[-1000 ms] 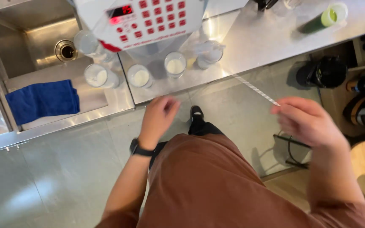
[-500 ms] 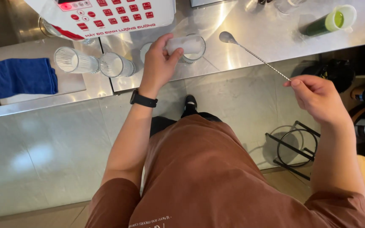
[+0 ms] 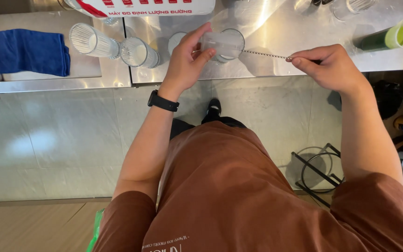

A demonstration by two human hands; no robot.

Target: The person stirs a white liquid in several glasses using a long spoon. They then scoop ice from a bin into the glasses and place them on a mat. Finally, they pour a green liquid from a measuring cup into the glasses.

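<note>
Right now, from the head camera looking straight down, my left hand [image 3: 186, 60] is wrapped around a clear plastic cup [image 3: 222, 44], thumb on the near side and fingers over the far side, holding it tipped over at the edge of the steel counter [image 3: 276, 70] so its mouth points to my right. My right hand [image 3: 330, 67] pinches the end of a long thin metal stirring spoon [image 3: 267, 54] between thumb and fingertips. The spoon's long axis runs nearly level, left to right, from my right hand toward the cup's mouth, and its far end reaches the cup, though I cannot tell how deep it goes inside. So the cup lies directly left of my right-hand grip, in line with the spoon. What the cup holds I cannot make out. Further left on the counter stand two ribbed clear cups [image 3: 89, 41] [image 3: 138, 52], each with a little white stuff at the bottom, and another cup is half hidden behind my left hand. A green pitcher [image 3: 388, 38] sits well to the right, a folded blue cloth [image 3: 26, 51] far left.
</note>
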